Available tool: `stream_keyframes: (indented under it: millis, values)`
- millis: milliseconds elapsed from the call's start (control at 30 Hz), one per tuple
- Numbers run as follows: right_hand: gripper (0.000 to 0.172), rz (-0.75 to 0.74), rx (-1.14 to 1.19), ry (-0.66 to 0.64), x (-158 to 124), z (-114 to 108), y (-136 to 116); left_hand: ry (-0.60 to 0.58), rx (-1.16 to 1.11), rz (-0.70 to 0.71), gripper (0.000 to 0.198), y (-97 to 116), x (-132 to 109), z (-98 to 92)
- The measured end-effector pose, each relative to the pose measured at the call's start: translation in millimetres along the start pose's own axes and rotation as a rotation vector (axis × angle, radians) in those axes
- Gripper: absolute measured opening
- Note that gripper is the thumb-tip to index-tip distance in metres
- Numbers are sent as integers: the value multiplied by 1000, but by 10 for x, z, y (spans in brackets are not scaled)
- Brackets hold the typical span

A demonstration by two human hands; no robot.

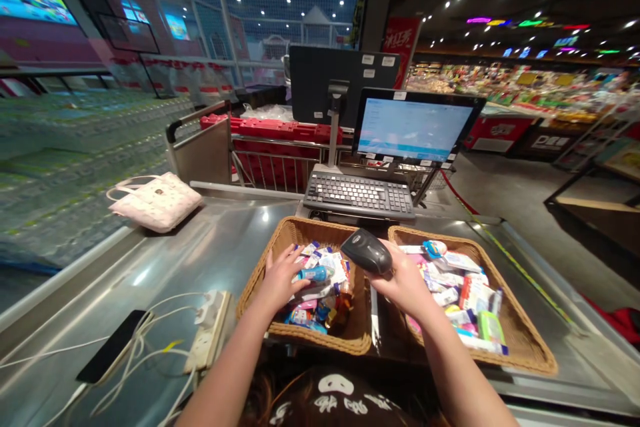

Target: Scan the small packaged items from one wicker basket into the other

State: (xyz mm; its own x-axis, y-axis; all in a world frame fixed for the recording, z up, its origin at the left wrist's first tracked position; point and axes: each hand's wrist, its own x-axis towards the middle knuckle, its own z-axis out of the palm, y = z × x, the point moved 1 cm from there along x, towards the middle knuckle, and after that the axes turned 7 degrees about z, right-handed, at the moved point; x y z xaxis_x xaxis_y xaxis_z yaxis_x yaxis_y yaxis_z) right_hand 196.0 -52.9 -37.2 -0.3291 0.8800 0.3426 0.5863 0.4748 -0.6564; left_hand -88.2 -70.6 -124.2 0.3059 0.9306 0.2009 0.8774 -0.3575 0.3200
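My right hand (pixel 404 283) is closed round the grip of a black handheld barcode scanner (pixel 367 251), held above the gap between two wicker baskets. My left hand (pixel 280 278) reaches into the left basket (pixel 260 265) and pinches a small blue-and-white tube (pixel 315 273) on top of several small packets and tubes. The right basket (pixel 520 347) is also filled with several small packaged items.
A steel checkout counter (pixel 220 247) holds a pink handbag (pixel 156 201), a black phone (pixel 114 347), and a power strip (pixel 210 330) with white cables. Behind the baskets are a keyboard (pixel 359 195), a lit monitor (pixel 414 128) and red shopping carts (pixel 270 147).
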Motion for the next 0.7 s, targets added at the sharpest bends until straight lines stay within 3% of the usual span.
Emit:
stream_keyframes:
  millis: [233,400,567,700]
  values:
    - [41,30,44,3,-20,64,7,-136,9,-52,12,-97,-158,135]
    - [43,82,59,22,-53,54,22,-241,47,-61,23,-93,-207,196]
    - [31,126,45,62,-135,-76,25,-173,67,-46,24,-41,-147,145]
    - [17,201,8,117,-280,-258,142,-96,86,-23,29,38,49,97]
